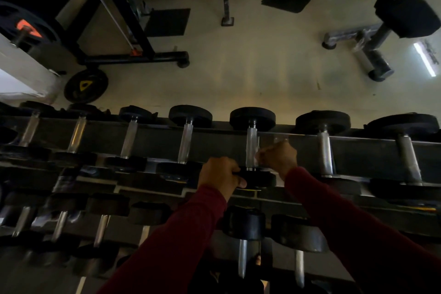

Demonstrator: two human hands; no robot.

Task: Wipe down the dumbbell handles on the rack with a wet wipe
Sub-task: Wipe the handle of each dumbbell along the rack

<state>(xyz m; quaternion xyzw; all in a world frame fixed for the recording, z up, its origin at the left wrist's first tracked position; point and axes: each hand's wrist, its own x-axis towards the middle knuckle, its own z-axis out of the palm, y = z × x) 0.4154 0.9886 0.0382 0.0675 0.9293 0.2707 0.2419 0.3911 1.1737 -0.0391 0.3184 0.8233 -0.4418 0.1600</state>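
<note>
Rack (358,153) holds rows of dumbbells. Left hand (220,174) grips the near head of one dumbbell (252,141) — right hand (278,156) pinches a wet wipe (258,159) against its chrome handle.

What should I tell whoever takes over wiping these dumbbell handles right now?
Left hand grips the near head of the dumbbell on the top rack row, steadying it.
Right hand pinches the wet wipe against that dumbbell's handle, on its right side.
Done: cannot tell which handles are already wiped; the picture is dim.
Left: finish this handle, then check the neighbouring handle and the lower row's handles.
</note>
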